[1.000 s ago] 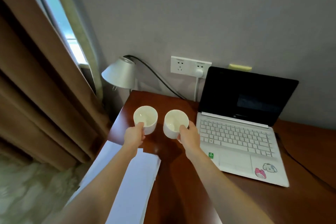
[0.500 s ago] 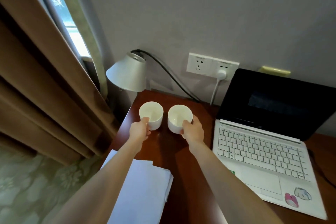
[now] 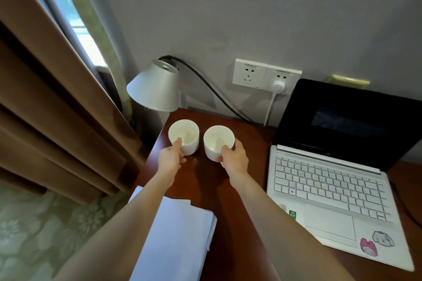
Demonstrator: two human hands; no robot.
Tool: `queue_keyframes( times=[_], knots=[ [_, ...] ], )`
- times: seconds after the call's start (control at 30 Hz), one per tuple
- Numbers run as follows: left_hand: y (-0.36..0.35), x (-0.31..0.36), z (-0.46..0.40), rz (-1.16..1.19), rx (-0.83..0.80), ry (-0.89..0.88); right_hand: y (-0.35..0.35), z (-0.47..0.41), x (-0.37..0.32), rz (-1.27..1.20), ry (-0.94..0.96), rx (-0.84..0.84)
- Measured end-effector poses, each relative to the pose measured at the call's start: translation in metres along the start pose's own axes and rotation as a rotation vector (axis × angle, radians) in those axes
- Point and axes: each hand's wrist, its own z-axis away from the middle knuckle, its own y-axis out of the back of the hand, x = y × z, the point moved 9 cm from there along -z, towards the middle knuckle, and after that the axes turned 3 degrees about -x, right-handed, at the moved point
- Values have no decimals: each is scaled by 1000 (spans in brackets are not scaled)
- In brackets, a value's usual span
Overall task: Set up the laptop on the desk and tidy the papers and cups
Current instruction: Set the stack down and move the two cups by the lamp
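Note:
Two white cups stand side by side near the desk's back left corner. My left hand (image 3: 170,159) grips the left cup (image 3: 185,137) at its near rim, thumb inside. My right hand (image 3: 235,159) grips the right cup (image 3: 218,142) the same way. The white laptop (image 3: 331,187) lies open on the right of the dark wooden desk (image 3: 230,198), its screen dark, stickers on the palm rest. A stack of white papers (image 3: 178,239) lies at the desk's front left, partly under my left forearm.
A silver lamp shade (image 3: 154,88) hangs over the back left corner, just behind the cups, with its black cable (image 3: 214,93) running along the wall. A white plug (image 3: 277,86) sits in the wall socket. Brown curtains (image 3: 52,102) hang left of the desk.
Both hands have carried the cups farther back toward the lamp corner. My view has moved closer and to the left.

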Motion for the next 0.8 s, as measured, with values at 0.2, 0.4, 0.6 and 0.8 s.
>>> queue_keyframes(
  times=[0.2,0.4,0.6,0.8],
  knots=[
    [0,7,-7,-129,-29,-117,-11,0,-4,-46,26,-100],
    [-3,12,-14,-195,-60,-149,-13,0,2,-156,-61,-199],
    [-4,30,-7,-378,3,-380,-17,-1,-3,-179,-57,-209],
    [-6,26,-15,-540,25,-330,-17,-2,-5,-173,-68,-208]
  ],
)
